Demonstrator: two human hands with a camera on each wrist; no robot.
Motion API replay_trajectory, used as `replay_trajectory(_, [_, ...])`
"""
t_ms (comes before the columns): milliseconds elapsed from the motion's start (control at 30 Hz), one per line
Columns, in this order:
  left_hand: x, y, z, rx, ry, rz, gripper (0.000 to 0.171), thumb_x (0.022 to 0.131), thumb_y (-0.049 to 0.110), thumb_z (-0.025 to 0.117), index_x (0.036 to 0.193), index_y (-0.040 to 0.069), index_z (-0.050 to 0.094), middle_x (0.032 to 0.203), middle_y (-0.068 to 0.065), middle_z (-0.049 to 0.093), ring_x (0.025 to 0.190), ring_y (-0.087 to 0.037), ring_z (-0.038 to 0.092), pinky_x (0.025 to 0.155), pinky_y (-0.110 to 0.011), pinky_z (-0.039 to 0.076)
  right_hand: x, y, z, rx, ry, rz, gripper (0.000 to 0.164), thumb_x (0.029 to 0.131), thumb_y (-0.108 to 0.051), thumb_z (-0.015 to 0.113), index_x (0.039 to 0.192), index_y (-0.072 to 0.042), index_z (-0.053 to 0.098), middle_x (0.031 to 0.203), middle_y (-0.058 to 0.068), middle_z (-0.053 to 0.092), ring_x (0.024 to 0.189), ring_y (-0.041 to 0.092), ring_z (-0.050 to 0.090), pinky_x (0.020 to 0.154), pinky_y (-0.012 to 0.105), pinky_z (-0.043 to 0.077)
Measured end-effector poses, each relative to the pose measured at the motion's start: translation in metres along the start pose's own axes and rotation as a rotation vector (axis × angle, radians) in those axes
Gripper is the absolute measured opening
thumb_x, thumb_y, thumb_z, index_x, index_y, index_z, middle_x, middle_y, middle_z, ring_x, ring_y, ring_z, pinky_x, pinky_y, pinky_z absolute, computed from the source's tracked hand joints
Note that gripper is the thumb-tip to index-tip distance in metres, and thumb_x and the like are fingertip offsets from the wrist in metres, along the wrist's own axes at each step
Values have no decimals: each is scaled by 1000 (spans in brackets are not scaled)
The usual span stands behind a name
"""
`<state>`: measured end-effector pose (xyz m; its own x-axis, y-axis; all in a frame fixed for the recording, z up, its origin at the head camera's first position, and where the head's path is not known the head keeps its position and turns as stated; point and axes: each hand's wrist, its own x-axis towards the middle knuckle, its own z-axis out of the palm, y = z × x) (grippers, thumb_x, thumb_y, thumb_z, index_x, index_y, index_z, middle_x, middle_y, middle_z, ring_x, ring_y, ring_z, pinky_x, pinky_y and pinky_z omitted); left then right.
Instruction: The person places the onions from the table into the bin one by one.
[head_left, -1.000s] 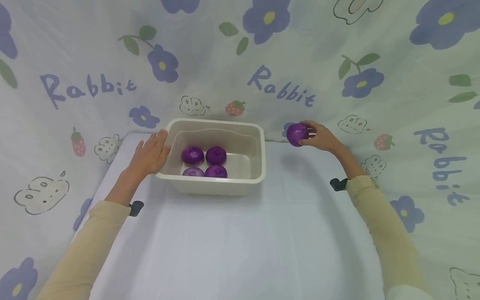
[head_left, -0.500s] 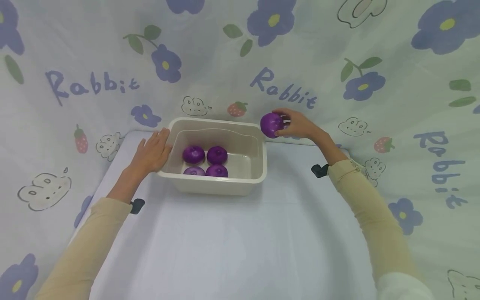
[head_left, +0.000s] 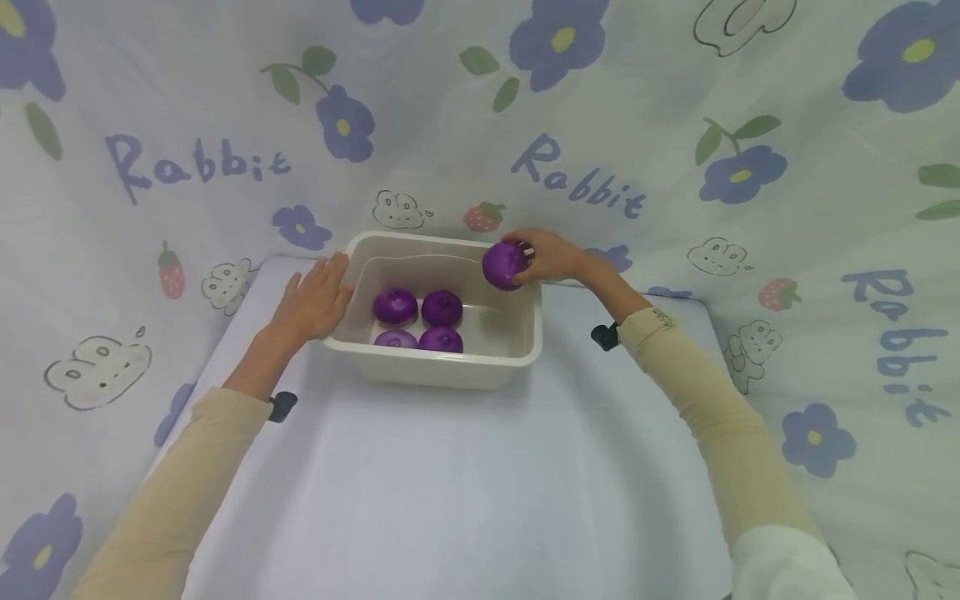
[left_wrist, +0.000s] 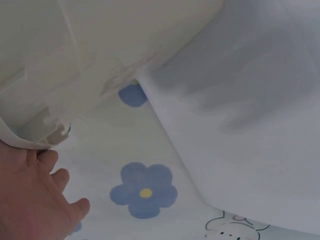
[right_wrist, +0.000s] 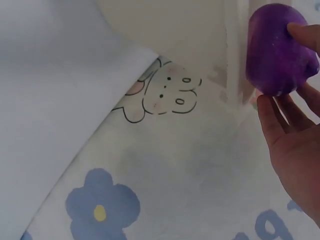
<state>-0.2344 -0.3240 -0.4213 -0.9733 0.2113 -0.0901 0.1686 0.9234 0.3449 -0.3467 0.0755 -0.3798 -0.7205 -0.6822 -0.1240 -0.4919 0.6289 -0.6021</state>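
Note:
A cream plastic bin [head_left: 435,375] stands at the back of the table. Inside, on its left side, sit several round purple onions [head_left: 442,309]. My right hand [head_left: 551,255] grips another purple onion [head_left: 505,266] over the bin's right end, near the back rim. In the right wrist view that onion [right_wrist: 280,50] is glossy, with thumb and fingers on opposite sides of it. My left hand [head_left: 313,300] rests on the bin's left rim, its fingers extended. The left wrist view shows the hand [left_wrist: 35,195] against the bin wall [left_wrist: 100,45]; part of it is cut off.
White cloth covers the table [head_left: 450,483]. Behind and beside it hangs a curtain [head_left: 442,150] printed with flowers, rabbits and lettering. A small black piece [head_left: 604,337] sits by the right wrist, another dark piece [head_left: 282,407] by the left.
My right hand has carried its onion leftward, from beyond the bin's right side to over the bin's right end. The left hand stays on the rim; the view has shifted slightly.

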Motion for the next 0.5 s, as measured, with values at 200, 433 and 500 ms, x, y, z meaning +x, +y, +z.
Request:
replay_trajectory(200, [0,1,1,6,-7,-10,60,109,27,25,158,-3,8,163,-23,8,149,-45,5,114,-66,-1,11,2,10,-105,-66,29,80,78,-16,83,146,1,46,139,20,52,128,33,48,106,43,42])
replay_trajectory(433, [2,-2,1,14,-14,-12,60,109,28,25,158,-3,8,164,-22,7,149,-43,4,115,-66,-2,20,4,17,-159,-125,51,78,78,-16,85,145,-2,48,142,18,52,130,32,49,107,42,42])
replay_trajectory(500, [3,-3,2,14,-18,-16,61,109,29,25,158,-2,7,164,-21,6,150,-42,2,115,-65,-2,23,3,19,-175,-138,48,76,78,-15,85,144,-2,49,141,18,53,130,32,49,107,42,43])
